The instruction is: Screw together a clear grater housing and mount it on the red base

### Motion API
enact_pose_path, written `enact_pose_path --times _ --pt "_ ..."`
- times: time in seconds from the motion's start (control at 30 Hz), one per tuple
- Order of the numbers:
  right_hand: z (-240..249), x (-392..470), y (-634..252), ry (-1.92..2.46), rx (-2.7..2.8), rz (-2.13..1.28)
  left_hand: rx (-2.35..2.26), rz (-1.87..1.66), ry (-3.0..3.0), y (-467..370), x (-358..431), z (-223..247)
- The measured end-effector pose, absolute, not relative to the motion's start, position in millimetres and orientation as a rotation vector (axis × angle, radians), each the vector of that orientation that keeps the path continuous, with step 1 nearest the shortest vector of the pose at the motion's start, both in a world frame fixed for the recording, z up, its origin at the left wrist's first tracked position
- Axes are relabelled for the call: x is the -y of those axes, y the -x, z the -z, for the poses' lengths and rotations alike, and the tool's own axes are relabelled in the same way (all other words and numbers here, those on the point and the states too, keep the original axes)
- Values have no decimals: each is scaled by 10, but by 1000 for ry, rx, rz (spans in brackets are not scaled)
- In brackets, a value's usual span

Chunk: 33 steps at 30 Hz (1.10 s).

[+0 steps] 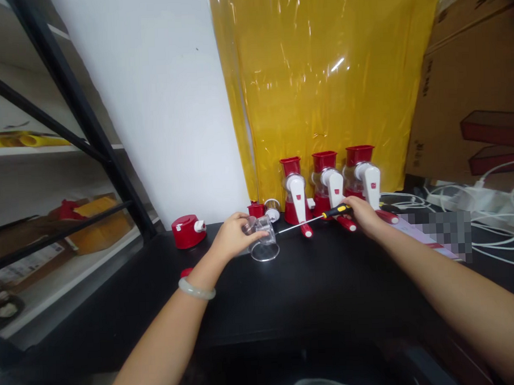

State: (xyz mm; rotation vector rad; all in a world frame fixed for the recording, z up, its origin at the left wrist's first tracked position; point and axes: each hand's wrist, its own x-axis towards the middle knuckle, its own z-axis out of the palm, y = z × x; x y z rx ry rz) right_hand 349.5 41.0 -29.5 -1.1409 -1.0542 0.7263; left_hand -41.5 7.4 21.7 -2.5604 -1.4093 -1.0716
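A clear plastic part [264, 249] with a round rim is gripped in my left hand [237, 235], above the black table. My right hand [360, 213] is closed on the black and yellow handle of a screwdriver [335, 211]. Its thin shaft points left, and the tip is at or beside the clear part; contact cannot be made out. Behind the clear part are a small red piece [255, 209] and a metal-and-white drum [272, 207]. A red base [188, 232] with a white knob rests to the left of my left hand.
Three red and white rotary graters [298, 196] stand at the back, handles toward me. White cables [501, 227] and a printed sheet [427, 236] lie at the right. A black-framed shelf [61, 99] stands at the left, a cardboard box [469, 87] at the right.
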Motion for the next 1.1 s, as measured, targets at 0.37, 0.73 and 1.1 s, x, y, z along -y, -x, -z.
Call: enact_pose_path --times 0.37,0.73,1.1 --pt "301 -414 -3562 1361 1223 -470 1431 1132 2466 389 0 -298" --pt "255 -380 -3585 1459 1271 -399 1510 1182 2421 436 -42 -261" --pt "217 -331 -3527 1569 1296 -319 1543 1322 2394 449 -75 -227"
